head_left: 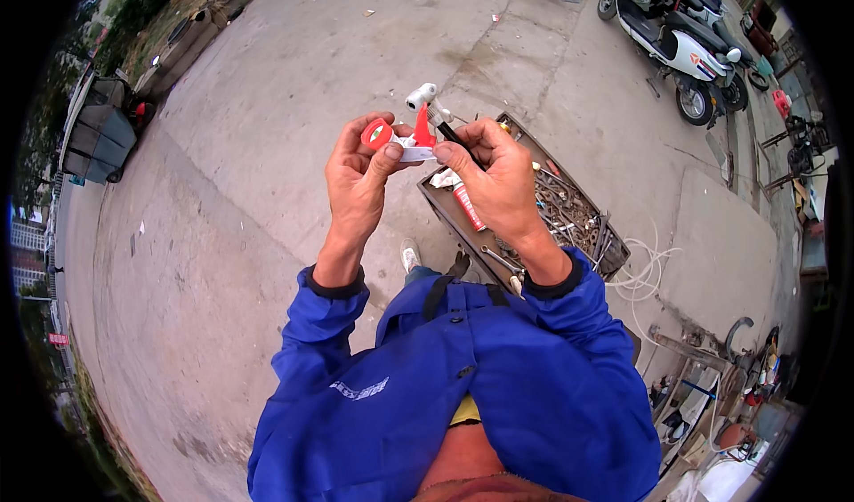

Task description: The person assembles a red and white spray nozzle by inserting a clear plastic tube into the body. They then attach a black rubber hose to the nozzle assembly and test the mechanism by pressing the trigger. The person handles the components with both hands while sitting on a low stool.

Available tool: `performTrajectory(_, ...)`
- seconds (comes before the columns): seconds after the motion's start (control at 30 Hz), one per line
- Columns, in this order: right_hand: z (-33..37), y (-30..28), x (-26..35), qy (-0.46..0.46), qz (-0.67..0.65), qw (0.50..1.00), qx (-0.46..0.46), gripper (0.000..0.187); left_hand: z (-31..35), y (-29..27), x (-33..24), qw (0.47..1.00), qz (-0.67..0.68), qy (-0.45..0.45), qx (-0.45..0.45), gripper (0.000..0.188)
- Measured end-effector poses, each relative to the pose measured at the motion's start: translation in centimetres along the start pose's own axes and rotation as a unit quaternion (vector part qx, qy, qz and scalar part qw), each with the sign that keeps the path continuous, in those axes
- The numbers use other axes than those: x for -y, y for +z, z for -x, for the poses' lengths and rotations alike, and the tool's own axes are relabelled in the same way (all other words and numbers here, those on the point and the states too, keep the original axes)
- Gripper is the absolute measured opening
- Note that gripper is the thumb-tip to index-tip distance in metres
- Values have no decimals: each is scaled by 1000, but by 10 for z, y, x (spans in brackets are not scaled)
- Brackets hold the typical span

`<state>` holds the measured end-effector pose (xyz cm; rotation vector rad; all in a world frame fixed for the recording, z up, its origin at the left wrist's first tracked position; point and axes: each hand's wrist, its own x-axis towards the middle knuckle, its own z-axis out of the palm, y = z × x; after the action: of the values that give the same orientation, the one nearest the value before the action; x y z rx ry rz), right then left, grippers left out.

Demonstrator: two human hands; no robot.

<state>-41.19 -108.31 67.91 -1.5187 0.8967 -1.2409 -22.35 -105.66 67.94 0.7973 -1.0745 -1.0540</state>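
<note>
In front of my chest, my left hand (358,168) pinches a red-and-white plastic piece (416,153) between thumb and fingers. A round red ring (376,133) with a pale centre shows at its left end, and a red upright part (422,125) rises near its right end. My right hand (494,168) is closed around the black handle (456,140) of a tool, and its thumb tip meets the right end of the plastic piece. Beyond the fingers sticks out a white cylindrical head (421,97), seemingly joined to that handle. My fingers partly cover both things.
Below my right hand stands a metal tray (442,206) of wrenches, loose hardware and a red-and-white tube (469,208). White hose (654,266) coils beside it. Scooters (676,52) are parked at the far right, a grey three-wheeled cart (102,137) at the left. Tools clutter the right edge.
</note>
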Motion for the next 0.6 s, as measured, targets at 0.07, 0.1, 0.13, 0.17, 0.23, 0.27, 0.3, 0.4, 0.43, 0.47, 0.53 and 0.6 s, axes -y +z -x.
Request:
performTrajectory(0.07, 0, 3, -1, 0, -67, 998, -6, 27, 0, 0, -1, 1000, 1, 0, -1, 41)
performTrajectory(0.1, 0, 3, -1, 1, -87, 996, -5, 27, 0, 0, 0, 1000, 4, 1, -1, 41)
performTrajectory(0.13, 1, 4, -2, 2, -107, 994, -5, 27, -1, 0, 0, 1000, 8, 2, -1, 41)
performTrajectory(0.17, 1, 2, -2, 5, -114, 993, -1, 27, -1, 0, 1, 1000, 9, 3, -1, 41)
performTrajectory(0.23, 0, 2, 1, -1, -92, 996, -5, 27, -2, 1, 3, 1000, 10, 6, 0, 42)
performTrajectory(0.27, 0, 3, 6, -10, -64, 998, -15, 28, -1, -1, 4, 1000, 6, 5, 1, 41)
performTrajectory(0.3, 0, 4, 8, -18, -36, 999, -24, 28, 0, -3, 5, 1000, 1, 5, 2, 41)
performTrajectory(0.4, 0, 0, -1, -2, -44, 999, 0, 31, 0, -2, 6, 1000, 2, 7, 1, 41)
performTrajectory(0.43, 0, 0, -3, -16, -59, 998, -7, 31, 0, -1, 5, 1000, 5, 9, -1, 41)
performTrajectory(0.47, 1, 2, -4, -31, -75, 997, -13, 31, 0, 0, 5, 1000, 3, 9, 1, 41)
performTrajectory(0.53, 2, 1, -2, -28, -87, 996, -12, 31, 0, 1, 4, 1000, 0, 9, 3, 41)
performTrajectory(0.6, 4, -1, 6, -1, -76, 997, -2, 29, 0, 0, 4, 1000, -1, 8, -1, 42)
